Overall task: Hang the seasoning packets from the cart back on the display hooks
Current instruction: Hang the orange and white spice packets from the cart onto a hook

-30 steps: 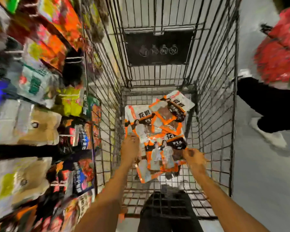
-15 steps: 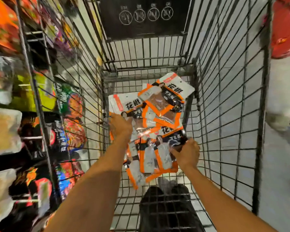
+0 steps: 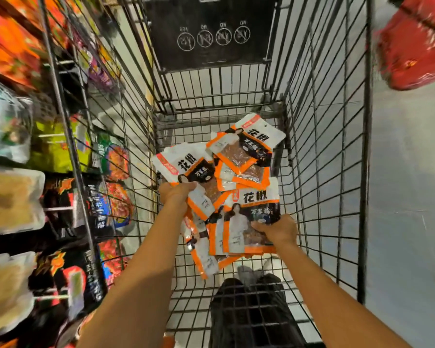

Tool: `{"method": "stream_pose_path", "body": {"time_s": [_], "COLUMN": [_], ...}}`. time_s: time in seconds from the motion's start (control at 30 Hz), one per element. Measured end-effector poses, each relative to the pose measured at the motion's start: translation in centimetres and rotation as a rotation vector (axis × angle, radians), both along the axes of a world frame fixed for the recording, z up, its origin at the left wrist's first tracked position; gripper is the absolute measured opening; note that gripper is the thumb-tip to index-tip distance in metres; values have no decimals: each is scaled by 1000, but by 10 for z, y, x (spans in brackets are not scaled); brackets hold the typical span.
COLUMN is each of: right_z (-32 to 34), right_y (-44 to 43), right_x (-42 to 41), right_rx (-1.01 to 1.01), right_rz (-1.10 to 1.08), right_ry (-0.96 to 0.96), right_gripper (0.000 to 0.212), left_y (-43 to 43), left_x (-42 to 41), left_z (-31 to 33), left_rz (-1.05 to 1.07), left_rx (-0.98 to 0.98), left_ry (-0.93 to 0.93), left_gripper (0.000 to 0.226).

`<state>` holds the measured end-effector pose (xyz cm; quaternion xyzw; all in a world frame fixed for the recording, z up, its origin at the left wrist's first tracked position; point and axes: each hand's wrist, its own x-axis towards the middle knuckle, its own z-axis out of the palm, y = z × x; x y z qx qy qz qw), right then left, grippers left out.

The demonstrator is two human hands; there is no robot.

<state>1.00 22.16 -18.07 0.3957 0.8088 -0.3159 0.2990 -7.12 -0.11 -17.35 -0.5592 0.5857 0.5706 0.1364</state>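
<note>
Several white and orange seasoning packets [image 3: 246,156] lie heaped on the floor of a black wire cart [image 3: 322,136]. My left hand [image 3: 177,193] grips the lower edge of one packet [image 3: 186,163] at the left of the heap. My right hand [image 3: 278,231] holds a small stack of packets [image 3: 246,222] by its right edge, lifted slightly off the cart floor. Both forearms reach down into the basket. The display hooks [image 3: 58,209] with hanging bags are at the left, outside the cart wall.
Shelves of hanging snack and seasoning bags [image 3: 13,199] fill the left side. A black placard [image 3: 211,31] hangs on the cart's far end. Red packaged goods [image 3: 414,43] sit at the upper right. Grey floor [image 3: 407,197] runs along the right.
The view moved closer to the cart floor. My right hand closed on the stack of packets and raised it; my left hand took hold of the left packet.
</note>
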Motion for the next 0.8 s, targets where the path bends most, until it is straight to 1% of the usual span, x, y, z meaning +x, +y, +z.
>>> {"method": "stream_pose_path", "body": {"time_s": [0.07,0.13,0.2,0.27,0.33,0.4,0.43,0.47,0.5,0.57,0.63,0.67,0.7,0.73,0.77,0.8], "right_z": [5,10,19,31,46,63,72,82,93,118,145,158,171,183,196,208], "right_y": [3,6,8,9,9,9,9,9,8,7,5,4,2,1,-1,-2], "right_x": [3,9,14,17,19,21,23,23,23,21,17,16,15,14,14,15], "right_rx": [-79,-164,-198,-167,-187,-221,-225,-223,-221,-263,-336,-374,-413,-449,-478,-493], "right_rz": [-83,-218,-304,-293,-310,-309,-291,-263,-240,-241,-218,-195,-180,-181,-176,-152], "right_ry": [-20,-15,20,53,89,132,149,169,196,255,284,303,329,368,412,460], "right_gripper": [62,51,45,45,39,32,30,30,30,32,40,43,43,41,39,37], "left_y": [1,3,4,3,4,7,7,7,6,4,1,-1,-2,-4,-5,-8], "left_x": [5,11,18,24,30,37,41,47,54,68,84,91,97,105,113,121], "left_z": [11,22,32,43,59,77,87,98,110,133,156,165,179,193,206,219], "left_rz": [30,19,-43,-64,-92,-129,-135,-131,-127,-114,-63,-37,-26,-21,-20,-15], "left_rx": [-8,4,-22,-39,-46,-53,-56,-44,-26,16,13,10,-8,-25,-45,-60], "left_ry": [36,91,138,162,185,223,238,250,255,289,364,403,442,469,490,508], "left_gripper": [51,52,45,32,17,14,15,12,13,42,51,43,29,23,28,38]}}
